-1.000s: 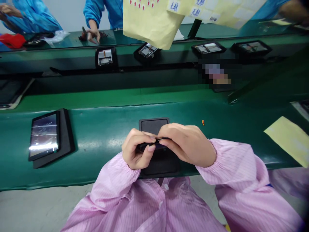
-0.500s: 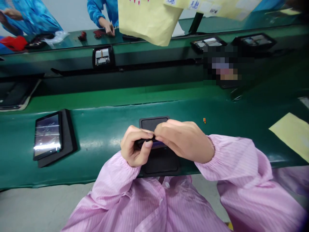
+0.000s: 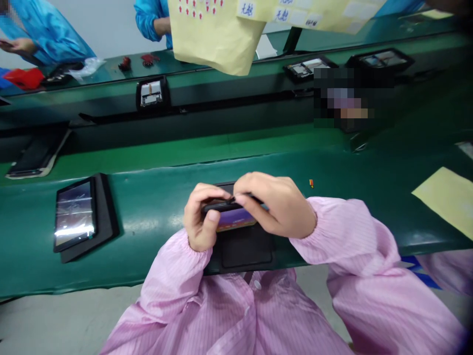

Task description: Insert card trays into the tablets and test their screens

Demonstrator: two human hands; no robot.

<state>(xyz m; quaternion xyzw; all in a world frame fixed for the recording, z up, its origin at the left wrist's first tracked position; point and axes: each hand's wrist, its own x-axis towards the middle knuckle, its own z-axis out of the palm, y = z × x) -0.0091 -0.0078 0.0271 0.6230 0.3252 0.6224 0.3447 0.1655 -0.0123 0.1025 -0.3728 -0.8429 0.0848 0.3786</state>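
Note:
A tablet [image 3: 236, 218] with a lit purple and orange screen is held tilted up over a black foam tray [image 3: 246, 254]. My left hand [image 3: 201, 217] grips its left end, thumb on the front and fingers behind. My right hand [image 3: 275, 204] is closed at its upper edge, fingertips pinching there; a thin dark edge shows between the two hands. What exactly the right fingertips pinch is partly hidden. To the right on the green mat lies a small orange and yellow piece [image 3: 311, 183], perhaps a memory card.
Left of me, another tablet [image 3: 75, 213] rests on a black foam tray [image 3: 107, 217]. Opened devices in black trays [image 3: 152, 93] sit along the conveyor. Yellow sheets [image 3: 210, 42] hang ahead; another yellow sheet [image 3: 447, 199] lies at right. People in blue sleeves [image 3: 64, 37] are across the line.
The tablet's top edge has tipped so that its lit screen now shows more. Both hands have shifted slightly up, and my right hand has moved a little left.

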